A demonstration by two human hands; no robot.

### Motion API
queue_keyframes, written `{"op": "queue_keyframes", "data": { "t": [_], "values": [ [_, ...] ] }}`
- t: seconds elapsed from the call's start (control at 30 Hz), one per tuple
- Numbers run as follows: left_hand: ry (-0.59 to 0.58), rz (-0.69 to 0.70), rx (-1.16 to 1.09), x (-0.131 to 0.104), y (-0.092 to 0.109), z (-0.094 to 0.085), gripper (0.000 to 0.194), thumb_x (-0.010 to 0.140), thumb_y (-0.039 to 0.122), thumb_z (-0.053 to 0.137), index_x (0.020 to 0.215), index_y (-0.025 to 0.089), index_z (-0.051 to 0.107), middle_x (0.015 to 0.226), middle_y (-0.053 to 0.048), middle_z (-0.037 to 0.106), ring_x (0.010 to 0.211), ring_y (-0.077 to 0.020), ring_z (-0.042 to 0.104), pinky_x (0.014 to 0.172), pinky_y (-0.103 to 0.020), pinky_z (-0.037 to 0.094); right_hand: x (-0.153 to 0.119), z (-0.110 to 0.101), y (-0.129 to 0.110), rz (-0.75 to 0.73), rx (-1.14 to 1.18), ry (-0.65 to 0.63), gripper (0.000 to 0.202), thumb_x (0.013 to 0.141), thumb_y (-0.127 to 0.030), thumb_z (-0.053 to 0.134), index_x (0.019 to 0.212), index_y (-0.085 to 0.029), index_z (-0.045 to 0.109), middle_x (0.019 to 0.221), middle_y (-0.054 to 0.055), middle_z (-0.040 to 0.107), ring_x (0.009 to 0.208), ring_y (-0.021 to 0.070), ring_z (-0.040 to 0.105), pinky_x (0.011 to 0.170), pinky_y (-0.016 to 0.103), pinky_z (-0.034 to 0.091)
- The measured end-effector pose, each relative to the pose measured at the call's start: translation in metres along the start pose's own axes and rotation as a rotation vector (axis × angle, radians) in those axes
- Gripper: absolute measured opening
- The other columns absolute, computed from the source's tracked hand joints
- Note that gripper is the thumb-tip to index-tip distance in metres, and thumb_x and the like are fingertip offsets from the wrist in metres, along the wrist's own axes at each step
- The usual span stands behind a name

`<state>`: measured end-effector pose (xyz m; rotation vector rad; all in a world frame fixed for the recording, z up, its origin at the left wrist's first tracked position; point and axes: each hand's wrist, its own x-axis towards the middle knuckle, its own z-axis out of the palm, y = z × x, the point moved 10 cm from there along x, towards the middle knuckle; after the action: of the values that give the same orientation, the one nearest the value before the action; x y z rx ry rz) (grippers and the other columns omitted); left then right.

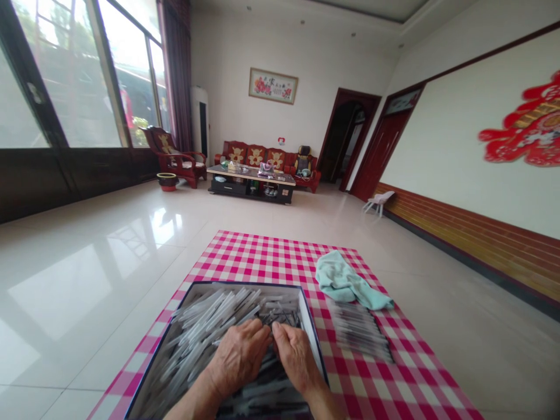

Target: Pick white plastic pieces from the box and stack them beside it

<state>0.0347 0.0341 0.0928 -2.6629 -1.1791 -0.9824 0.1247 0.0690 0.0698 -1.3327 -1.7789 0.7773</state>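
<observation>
A shallow box (313,332) with a dark blue rim holds many thin translucent tubes (219,312) and some dark thin pieces. Over its middle, my left hand (240,354) is closed, fingertips pinched on something too small to make out. Close beside it, almost touching, my right hand (297,357) is closed too, thumb and fingers pressed together; what it grips is hidden. To the right of the box lies a row of similar thin tubes with dark ends (359,329), blurred. A light green cloth (345,280) is crumpled just beyond that row.
Under the box is a table with a pink-and-white checked cloth (262,256). Across the tiled floor stand a low table (249,181) with items on it, red wooden seats, and a small chair (378,199) by the right wall.
</observation>
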Motion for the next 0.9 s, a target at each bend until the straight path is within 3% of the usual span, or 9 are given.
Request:
{"op": "queue_keyframes", "data": {
  "t": [0.13,0.23,0.33,0.43,0.73,0.9],
  "values": [
    [0.020,-0.007,-0.010,0.000,0.000,-0.001,0.022,0.096,0.017,0.034,0.080,0.020,0.050,0.072,-0.003,0.055,0.064,-0.0162,0.055,0.057,-0.026,0.043,-0.001,-0.004,0.004,0.052,0.075,0.014,0.050,0.097,-0.051,0.031,0.055,-0.024,0.039,0.050,-0.002,0.043,0.049,0.0150,0.043,0.048,0.027,0.029],
    [0.000,-0.029,-0.033,-0.001,-0.002,0.001,0.021,0.096,0.017,0.034,0.082,0.020,0.050,0.073,-0.003,0.055,0.065,-0.0166,0.055,0.058,-0.027,0.043,-0.003,-0.010,-0.006,-0.054,-0.014,0.076,0.042,0.098,-0.042,0.032,0.061,-0.023,0.043,0.057,-0.001,0.050,0.055,0.0156,0.047,0.051,0.026,0.031],
    [-0.035,-0.057,-0.068,-0.002,-0.006,0.002,0.021,0.096,0.017,0.034,0.082,0.020,0.050,0.075,-0.003,0.055,0.067,-0.0169,0.056,0.061,-0.027,0.044,-0.005,-0.006,-0.018,-0.180,-0.151,0.069,0.036,0.098,-0.033,0.035,0.064,-0.022,0.043,0.065,0.001,0.054,0.063,0.0160,0.051,0.060,0.026,0.034],
    [-0.059,-0.056,-0.083,-0.003,-0.006,0.002,0.022,0.096,0.017,0.034,0.082,0.020,0.050,0.075,-0.003,0.055,0.067,-0.0171,0.055,0.061,-0.028,0.044,-0.004,-0.001,-0.020,-0.215,-0.212,0.052,0.034,0.097,-0.029,0.032,0.065,-0.022,0.042,0.069,0.001,0.054,0.067,0.0159,0.052,0.064,0.026,0.034],
    [-0.050,-0.018,-0.021,0.000,0.001,0.000,0.026,0.097,0.017,0.033,0.080,0.020,0.052,0.074,-0.003,0.056,0.066,-0.0161,0.054,0.058,-0.026,0.042,0.001,0.005,0.005,0.024,-0.053,-0.041,0.043,0.094,-0.047,0.031,0.059,-0.023,0.037,0.055,-0.003,0.041,0.055,0.0142,0.041,0.054,0.028,0.026],
    [0.018,-0.001,0.016,0.006,0.005,-0.008,0.025,0.097,0.017,0.035,0.086,0.020,0.057,0.077,-0.003,0.059,0.068,-0.0169,0.055,0.062,-0.028,0.047,0.002,0.007,0.014,0.120,0.080,-0.054,0.050,0.091,-0.055,0.031,0.053,-0.023,0.039,0.049,-0.002,0.041,0.051,0.0154,0.043,0.053,0.029,0.029]
  ]
}}
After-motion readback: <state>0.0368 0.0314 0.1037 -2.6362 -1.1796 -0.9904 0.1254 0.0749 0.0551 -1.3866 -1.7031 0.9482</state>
